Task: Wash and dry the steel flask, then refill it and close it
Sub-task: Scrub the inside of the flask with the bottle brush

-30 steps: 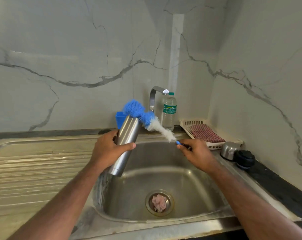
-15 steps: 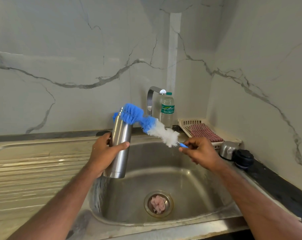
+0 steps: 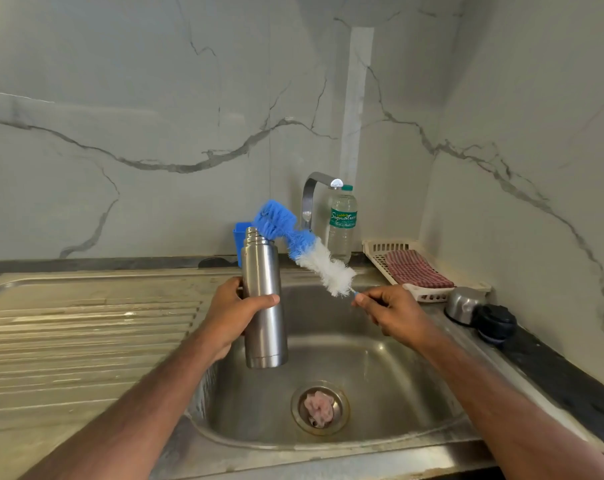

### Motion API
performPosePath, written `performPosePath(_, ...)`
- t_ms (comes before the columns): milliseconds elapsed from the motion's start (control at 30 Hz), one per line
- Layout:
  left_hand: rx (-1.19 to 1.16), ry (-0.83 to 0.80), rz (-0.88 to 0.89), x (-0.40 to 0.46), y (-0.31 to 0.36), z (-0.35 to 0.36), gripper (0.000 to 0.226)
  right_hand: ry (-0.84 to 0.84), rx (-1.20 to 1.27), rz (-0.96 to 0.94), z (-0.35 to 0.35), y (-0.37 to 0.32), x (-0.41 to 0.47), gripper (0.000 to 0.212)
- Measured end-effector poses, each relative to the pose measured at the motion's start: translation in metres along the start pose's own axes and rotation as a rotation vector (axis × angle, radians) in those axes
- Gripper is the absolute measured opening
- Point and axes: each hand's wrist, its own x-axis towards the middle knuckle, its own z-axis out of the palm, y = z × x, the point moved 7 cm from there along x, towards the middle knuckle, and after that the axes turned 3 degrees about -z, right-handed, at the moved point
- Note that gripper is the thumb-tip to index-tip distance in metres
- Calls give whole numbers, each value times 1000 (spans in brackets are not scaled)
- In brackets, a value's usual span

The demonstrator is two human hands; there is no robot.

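Observation:
My left hand (image 3: pixel 232 315) grips the steel flask (image 3: pixel 263 299) around its middle and holds it upright over the sink (image 3: pixel 380 358), its mouth open. My right hand (image 3: pixel 389 311) pinches the thin handle of a blue and white bottle brush (image 3: pixel 304 249). The brush is out of the flask; its blue tip hangs just right of the flask's mouth. The steel cup lid (image 3: pixel 461 303) and the black stopper (image 3: pixel 494 322) lie on the counter at the right. A clear plastic water bottle (image 3: pixel 342 225) with a green cap stands beside the tap (image 3: pixel 311 199).
A white plastic basket (image 3: pixel 380 249) holding a red checked cloth (image 3: pixel 416 270) sits right of the tap. A blue cup (image 3: pixel 240 237) stands behind the flask. The ribbed draining board (image 3: pixel 86 337) lies to the left. A pinkish wad sits in the drain (image 3: pixel 319 407).
My left hand has tipped the flask from a slant to upright. The brush's blue tip has come away from the flask's mouth and now sits to its right.

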Motion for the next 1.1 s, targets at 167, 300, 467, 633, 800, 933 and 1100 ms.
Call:
performPosePath(167, -133, 73, -44, -1, 6, -11, 43, 15, 60, 25, -6, 4, 3, 20)
performPosePath(300, -176, 81, -43, 0, 9, -21, 43, -58, -19, 6, -4, 6, -4, 21)
performPosePath(467, 10, -8, -10, -4, 6, -6, 52, -9, 48, 16, 14, 1, 5, 23)
performPosePath(633, -111, 55, -51, -4, 9, -8, 50, -47, 141, 91, 6, 13, 1, 26)
performPosePath(800, -140, 80, -70, -3, 7, -20, 45, -65, 113, 62, 9, 4, 0, 27)
performPosePath(933, -31, -4, -44, -6, 9, -8, 42, -29, 94, 60, 20, -3, 5, 27)
performPosePath(1100, -86, 57, -40, -2, 13, -13, 45, -76, 220, 100, 7, 11, 2, 30)
